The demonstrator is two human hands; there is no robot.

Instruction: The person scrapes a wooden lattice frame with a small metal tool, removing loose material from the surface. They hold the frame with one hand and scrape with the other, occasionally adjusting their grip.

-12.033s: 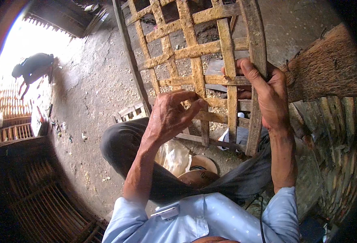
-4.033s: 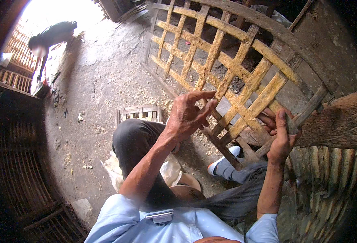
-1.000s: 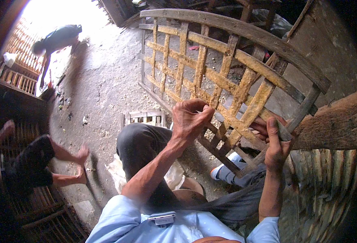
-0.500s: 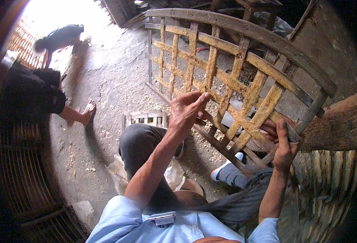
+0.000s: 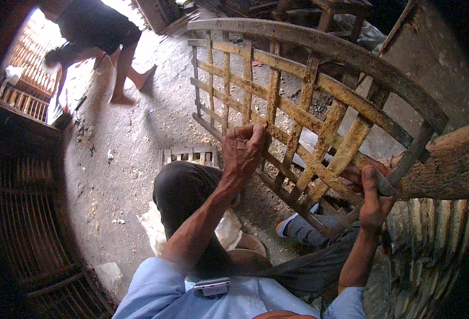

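Note:
A wooden lattice frame (image 5: 326, 126) slants across my lap and away to the upper left, its crossed slats coated in crumbly yellow residue. My left hand (image 5: 243, 153) is closed, thumb and forefinger pressed together against the slats near the lattice's middle. What those fingers pinch, if anything, is hidden. At the frame's lower right corner my right hand (image 5: 375, 199) grips the wood, thumb on the near side and fingers partly behind the slats.
A thick log (image 5: 436, 167) lies to the right, above a stack of ridged yellowish pieces (image 5: 431, 234). A smaller slatted frame (image 5: 189, 155) rests on the crumb-strewn floor beyond my knee. At upper left, a barefoot person (image 5: 98, 32) bends down. Dark slatted racks (image 5: 27, 202) line the left.
My left hand has turned and curled more tightly at the lattice. The frame's far side has tilted slightly downward. The person at upper left has stepped farther away from me.

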